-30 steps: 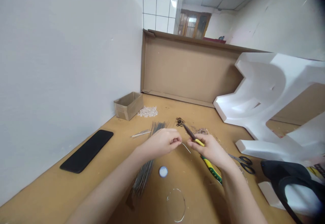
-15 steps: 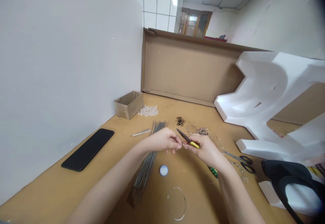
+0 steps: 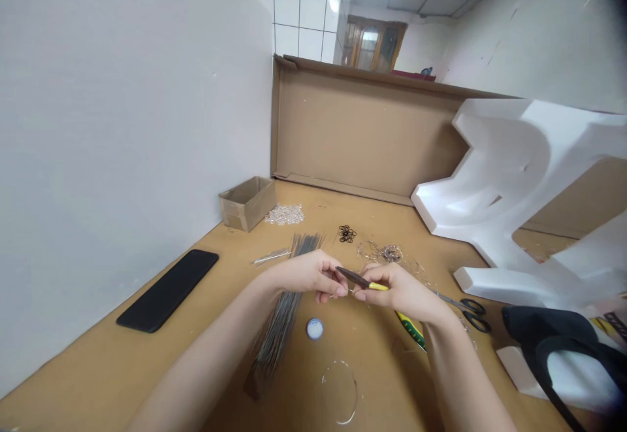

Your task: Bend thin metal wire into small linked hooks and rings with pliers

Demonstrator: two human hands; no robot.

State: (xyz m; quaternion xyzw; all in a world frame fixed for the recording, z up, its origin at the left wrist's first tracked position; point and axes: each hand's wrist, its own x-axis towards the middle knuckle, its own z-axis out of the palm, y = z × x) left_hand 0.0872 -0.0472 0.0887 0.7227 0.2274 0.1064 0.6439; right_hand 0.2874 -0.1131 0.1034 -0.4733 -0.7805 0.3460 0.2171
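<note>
My right hand [image 3: 394,289] is closed round pliers with dark, pointed jaws [image 3: 353,278]. Yellow shows at the base of the jaws, and a yellow-and-green handle [image 3: 411,331] comes out below the wrist. The fingertips of my left hand [image 3: 327,278] are pinched on a thin wire [image 3: 350,291], a short bit of which shows between the two hands. The jaws point left across the left fingers; whether they touch the wire I cannot tell. Under my left wrist lies a bundle of straight grey wires [image 3: 281,327]. An open wire ring [image 3: 355,393] rests nearer to me.
A round white-and-blue lid [image 3: 315,329] lies near the bundle. Behind are black rings [image 3: 347,234], clear beads [image 3: 285,214] and a cardboard box [image 3: 247,203]. Wire loops [image 3: 392,253] and scissors [image 3: 473,314] lie right, near white foam [image 3: 490,216]. A black slab [image 3: 169,290] lies left.
The pliers' jaws have turned flatter and come down and left, nearer my left fingers. More of the green handle shows below my right wrist. The view has shifted slightly.
</note>
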